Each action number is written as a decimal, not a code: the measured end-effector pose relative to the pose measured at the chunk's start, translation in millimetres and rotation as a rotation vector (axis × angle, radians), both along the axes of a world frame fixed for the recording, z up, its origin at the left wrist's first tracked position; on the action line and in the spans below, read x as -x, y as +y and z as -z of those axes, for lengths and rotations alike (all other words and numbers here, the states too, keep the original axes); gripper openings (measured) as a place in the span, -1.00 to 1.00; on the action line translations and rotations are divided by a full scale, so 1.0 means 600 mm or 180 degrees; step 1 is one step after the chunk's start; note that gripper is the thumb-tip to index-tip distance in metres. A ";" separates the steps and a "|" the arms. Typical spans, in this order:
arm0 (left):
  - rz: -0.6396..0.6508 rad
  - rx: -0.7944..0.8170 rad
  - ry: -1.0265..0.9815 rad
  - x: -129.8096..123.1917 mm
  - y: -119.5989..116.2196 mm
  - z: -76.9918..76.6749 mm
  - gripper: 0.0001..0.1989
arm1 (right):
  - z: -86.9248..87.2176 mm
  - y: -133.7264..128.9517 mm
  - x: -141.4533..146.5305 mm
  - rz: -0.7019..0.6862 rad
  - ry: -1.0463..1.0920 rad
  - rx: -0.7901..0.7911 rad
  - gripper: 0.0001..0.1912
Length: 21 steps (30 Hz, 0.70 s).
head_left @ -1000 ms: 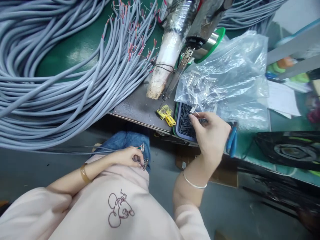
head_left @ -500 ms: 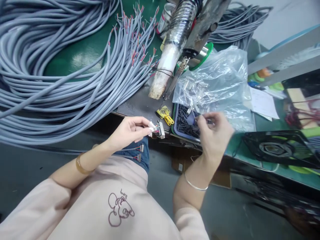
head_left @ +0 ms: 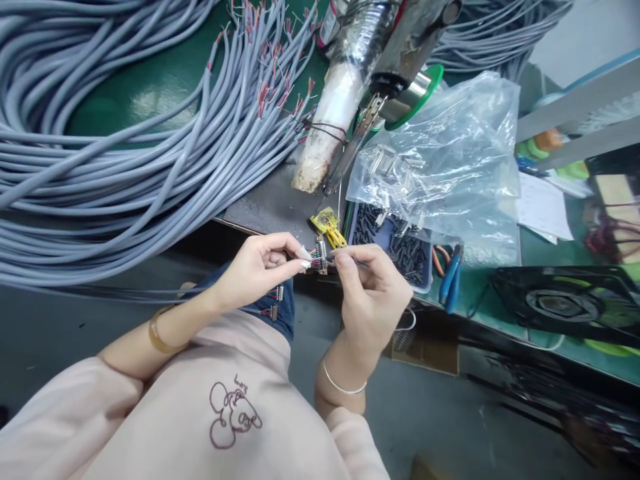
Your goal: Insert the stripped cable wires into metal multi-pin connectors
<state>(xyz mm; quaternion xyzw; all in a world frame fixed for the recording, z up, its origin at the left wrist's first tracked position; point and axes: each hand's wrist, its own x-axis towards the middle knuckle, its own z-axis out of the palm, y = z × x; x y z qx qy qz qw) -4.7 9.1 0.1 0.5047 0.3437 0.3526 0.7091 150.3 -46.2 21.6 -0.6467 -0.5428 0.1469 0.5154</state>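
Observation:
My left hand (head_left: 265,270) pinches the coloured wires just behind a metal D-sub connector (head_left: 321,255), with white coverings on the fingertips. My right hand (head_left: 375,293) is closed in a pinch at the connector's other side; what lies between its fingertips is too small to make out. Two more wired connectors (head_left: 273,311) rest by the blue trousers, under my left wrist. Just beyond the hands, a yellow clip-like tool (head_left: 331,230) lies at the bench edge. A blue-grey tray (head_left: 424,289) of small black tubes sits beyond my right hand.
Grey cables (head_left: 150,180) with stripped ends cover the left bench. A soldering iron (head_left: 365,127) points toward me beside a solder spool (head_left: 417,100). A clear bag (head_left: 465,147) of metal connectors overlaps the tray. Blue-handled pliers (head_left: 451,280) and a black fan (head_left: 555,303) lie to the right.
My right hand has moved left from above the tray to the connector, uncovering the pliers. My left hand keeps its hold on the wires. The view has shifted slightly.

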 end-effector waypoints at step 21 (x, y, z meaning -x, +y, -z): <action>0.0342 0.0705 -0.0712 0.009 0.009 0.007 -0.68 | 0.006 -0.022 -0.021 -0.0141 0.0043 0.0587 -0.72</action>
